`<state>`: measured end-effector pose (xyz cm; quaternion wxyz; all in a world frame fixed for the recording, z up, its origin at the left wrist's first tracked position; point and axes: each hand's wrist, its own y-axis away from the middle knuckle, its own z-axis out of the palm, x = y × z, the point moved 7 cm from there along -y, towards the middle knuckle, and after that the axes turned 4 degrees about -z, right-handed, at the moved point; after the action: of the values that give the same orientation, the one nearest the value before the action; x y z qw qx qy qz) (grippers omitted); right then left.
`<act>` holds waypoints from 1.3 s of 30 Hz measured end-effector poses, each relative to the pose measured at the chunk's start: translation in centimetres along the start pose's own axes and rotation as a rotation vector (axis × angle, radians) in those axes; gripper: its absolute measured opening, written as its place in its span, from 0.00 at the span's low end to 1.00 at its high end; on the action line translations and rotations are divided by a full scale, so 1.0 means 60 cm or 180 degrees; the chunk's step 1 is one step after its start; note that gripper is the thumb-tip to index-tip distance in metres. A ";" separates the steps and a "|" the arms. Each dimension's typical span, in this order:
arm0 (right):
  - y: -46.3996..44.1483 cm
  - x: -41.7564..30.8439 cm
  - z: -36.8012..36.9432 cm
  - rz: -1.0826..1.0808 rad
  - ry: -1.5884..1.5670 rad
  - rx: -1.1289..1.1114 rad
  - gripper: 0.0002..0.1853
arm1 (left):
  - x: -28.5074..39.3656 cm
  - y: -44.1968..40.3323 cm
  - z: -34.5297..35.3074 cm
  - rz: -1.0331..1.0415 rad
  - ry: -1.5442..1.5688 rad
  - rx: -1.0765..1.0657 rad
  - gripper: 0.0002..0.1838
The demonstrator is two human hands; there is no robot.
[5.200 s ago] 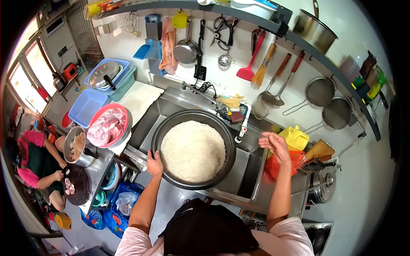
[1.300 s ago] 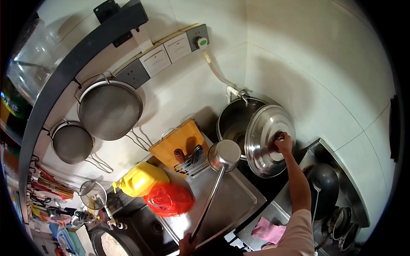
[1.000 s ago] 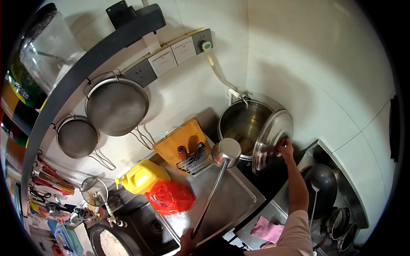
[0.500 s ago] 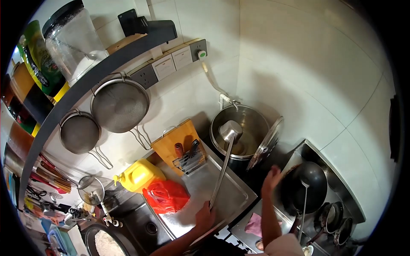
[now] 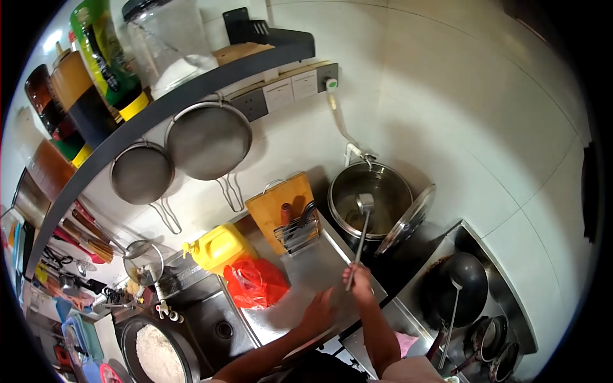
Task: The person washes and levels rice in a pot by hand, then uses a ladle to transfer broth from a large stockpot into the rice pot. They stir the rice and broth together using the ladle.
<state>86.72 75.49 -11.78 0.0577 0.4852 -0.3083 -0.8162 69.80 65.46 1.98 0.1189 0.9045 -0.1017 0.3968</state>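
Observation:
My right hand [image 5: 361, 281] is closed round the handle of a long metal ladle [image 5: 361, 237]. The ladle's cup is at the mouth of a tall steel pot [image 5: 340, 220]; whether it touches the liquid inside I cannot tell. My left hand [image 5: 317, 313] is over the steel counter [image 5: 306, 274], off the ladle, fingers extended and holding nothing. Leaning against the pot's right side is a lid [image 5: 408, 220]. A tap [image 5: 368, 157] sits above the pot's back rim.
Left of the ladle are a knife rack [image 5: 297, 235], a cutting board [image 5: 265, 204], a yellow jug [image 5: 220, 247] and a red plastic bag [image 5: 255, 284]. A black wok [image 5: 463, 287] and small pans [image 5: 490, 338] stand at right. A pot of rice [image 5: 156, 354] is beside the sink [image 5: 223, 330].
The ladle has passed from my left hand to my right, which came over from near the wok. My left hand has let go. The view has shifted slightly.

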 end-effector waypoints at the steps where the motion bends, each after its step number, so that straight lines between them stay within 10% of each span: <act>1: -0.025 -0.015 -0.007 -0.0012 -0.0172 0.0074 0.09 | -0.033 0.011 0.015 0.0116 0.0024 -0.0118 0.36; 11: -0.212 -0.093 -0.010 0.0284 0.1563 0.0304 0.07 | -0.243 0.327 -0.104 -0.1304 0.0028 0.0578 0.44; 13: -0.220 -0.100 -0.003 0.0364 0.1679 0.0254 0.20 | -0.250 0.374 -0.141 -0.2202 0.0583 0.0561 0.42; 18: -0.195 -0.111 0.000 0.1493 0.0390 -0.0235 0.24 | -0.309 0.445 -0.143 -0.1803 0.0608 0.0985 0.38; 29: 0.046 -0.128 -0.006 0.1317 0.0022 -0.0892 0.23 | -0.318 0.528 -0.172 -0.1658 0.0659 0.0825 0.28; 39: 0.316 -0.145 -0.019 0.0517 0.0500 -0.0920 0.20 | -0.409 0.718 -0.283 -0.1234 0.1038 0.2161 0.22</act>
<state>88.33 63.18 5.00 0.2165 0.5076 -0.2205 -0.8042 29.70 31.69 0.70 -0.0989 0.8201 0.2269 0.5160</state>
